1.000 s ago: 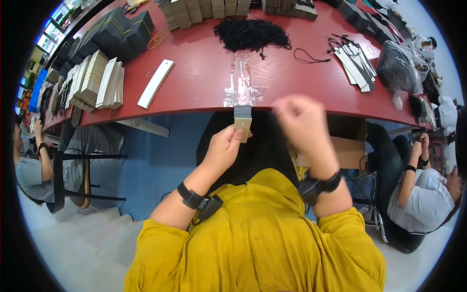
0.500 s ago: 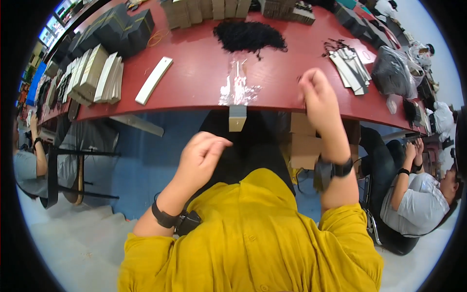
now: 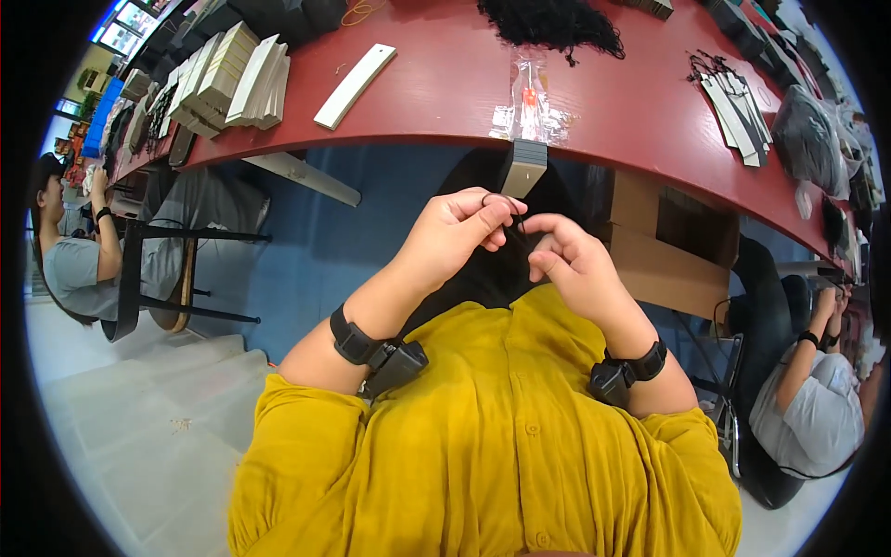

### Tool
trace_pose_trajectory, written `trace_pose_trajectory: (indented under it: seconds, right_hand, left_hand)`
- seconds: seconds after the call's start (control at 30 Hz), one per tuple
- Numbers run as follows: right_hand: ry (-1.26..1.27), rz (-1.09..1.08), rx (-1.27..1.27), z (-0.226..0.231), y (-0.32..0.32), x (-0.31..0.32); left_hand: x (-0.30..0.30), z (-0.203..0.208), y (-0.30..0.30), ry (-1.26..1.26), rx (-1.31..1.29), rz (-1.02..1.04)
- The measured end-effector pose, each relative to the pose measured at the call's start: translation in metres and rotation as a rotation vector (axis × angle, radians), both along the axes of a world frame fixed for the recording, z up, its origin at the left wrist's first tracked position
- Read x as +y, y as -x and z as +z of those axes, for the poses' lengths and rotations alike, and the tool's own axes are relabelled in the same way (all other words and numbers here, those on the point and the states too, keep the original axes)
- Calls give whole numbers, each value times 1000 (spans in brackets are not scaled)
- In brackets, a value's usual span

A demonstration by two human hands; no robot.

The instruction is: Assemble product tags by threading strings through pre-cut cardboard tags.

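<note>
Just below the table's front edge, my left hand pinches a thin black cord between thumb and fingers. A loop of it bends out past the fingertips toward my right hand. That hand is close by, thumb and index finger curved apart, the index tip near the cord. Whether it touches the cord is hard to tell. Behind both hands a small grey and tan block juts from the table edge. Clear tape lies on the tabletop behind the block.
On the red table are a black cord heap, a long white strip, stacked pale cards, corded tags and a grey plastic bag. A cardboard box stands underneath. People sit at both sides.
My right hand has come down from over the table to beside my left hand. My left hand has risen toward the block, and a cord now shows there. The whole view has shifted.
</note>
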State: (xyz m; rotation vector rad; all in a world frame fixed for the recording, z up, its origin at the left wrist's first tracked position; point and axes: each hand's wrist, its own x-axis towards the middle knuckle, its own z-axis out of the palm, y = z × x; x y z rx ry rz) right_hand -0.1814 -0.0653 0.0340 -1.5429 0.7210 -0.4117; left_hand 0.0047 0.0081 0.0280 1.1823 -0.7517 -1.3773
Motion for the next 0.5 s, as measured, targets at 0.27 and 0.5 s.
trace_pose_trajectory:
  seconds: [0.27,0.5]
  right_hand:
    - [635,182,-54,-23,0,-6]
    - [25,669,334,-100,7,-15]
  left_hand:
    - [0,12,9,489,-957,-84]
    - [9,-103,-28,74,-1022,-247]
